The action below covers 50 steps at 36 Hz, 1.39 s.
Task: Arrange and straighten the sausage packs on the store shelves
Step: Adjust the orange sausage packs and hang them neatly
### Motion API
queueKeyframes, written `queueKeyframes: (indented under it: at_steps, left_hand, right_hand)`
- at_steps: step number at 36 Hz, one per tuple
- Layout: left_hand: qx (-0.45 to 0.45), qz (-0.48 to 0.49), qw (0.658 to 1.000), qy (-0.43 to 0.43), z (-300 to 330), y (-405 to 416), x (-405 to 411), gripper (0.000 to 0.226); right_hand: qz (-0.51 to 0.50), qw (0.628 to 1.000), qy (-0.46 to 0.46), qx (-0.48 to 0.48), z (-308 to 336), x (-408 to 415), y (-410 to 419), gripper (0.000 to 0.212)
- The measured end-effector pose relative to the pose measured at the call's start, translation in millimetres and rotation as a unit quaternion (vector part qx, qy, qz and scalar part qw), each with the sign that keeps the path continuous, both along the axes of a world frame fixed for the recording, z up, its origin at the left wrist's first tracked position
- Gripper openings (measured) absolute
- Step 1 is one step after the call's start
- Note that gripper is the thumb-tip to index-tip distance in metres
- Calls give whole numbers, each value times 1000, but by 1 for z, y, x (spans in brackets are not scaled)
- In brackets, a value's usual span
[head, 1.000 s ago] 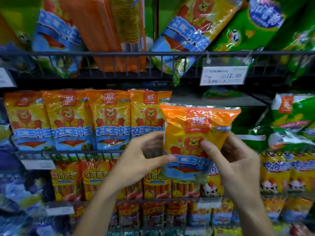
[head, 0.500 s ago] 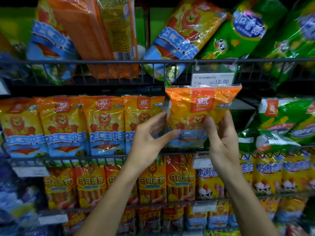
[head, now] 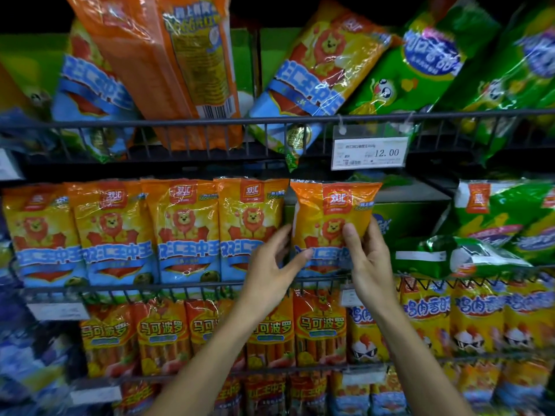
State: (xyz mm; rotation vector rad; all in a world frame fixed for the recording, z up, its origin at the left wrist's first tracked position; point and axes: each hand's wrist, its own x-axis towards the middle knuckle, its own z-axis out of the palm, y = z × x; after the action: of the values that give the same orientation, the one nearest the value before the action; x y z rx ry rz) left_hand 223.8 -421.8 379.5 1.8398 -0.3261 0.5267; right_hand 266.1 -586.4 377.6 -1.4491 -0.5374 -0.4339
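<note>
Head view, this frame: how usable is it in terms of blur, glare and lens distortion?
Head view: centre is sharp, with the held sausage pack, both hands and the price tag legible; the left and right edges smear; glare streaks the plastic of the top-shelf packs; the wide lens bows the wire shelf rail; the top edge is dark.

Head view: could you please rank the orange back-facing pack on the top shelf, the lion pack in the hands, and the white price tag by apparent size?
1. Orange back-facing pack, though nearness may enlarge it.
2. Lion pack.
3. Price tag.
</note>
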Motion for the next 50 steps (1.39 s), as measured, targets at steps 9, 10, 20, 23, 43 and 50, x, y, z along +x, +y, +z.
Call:
queueKeyframes:
  at_steps: [9, 10, 20, 23, 43, 50]
  left_hand:
    - [230, 106, 940, -227, -4, 10, 0, 60]
    - [269, 112, 931, -221, -5, 14, 2, 62]
    - [478, 165, 836, -212, -3, 36, 22, 62]
    - [504, 177, 818, -214, 3, 38, 24, 61]
    - [535, 201, 786, -234, 28, 53, 32, 59]
    - [553, 222, 776, -205, 21, 65, 35, 57]
  right_hand:
    - [-15, 992, -1, -123, -2, 16, 2, 46]
    - [-25, 990, -5, -142, -4, 18, 3, 50]
    - [-179, 927, 13, -330, -21, 13, 0, 76]
    - [-192, 918, 11, -347, -20, 19, 2, 78]
    - [-85, 924, 73, -366, -6, 22, 4, 75]
    - [-135, 900, 63, -410, -5, 10, 9, 77]
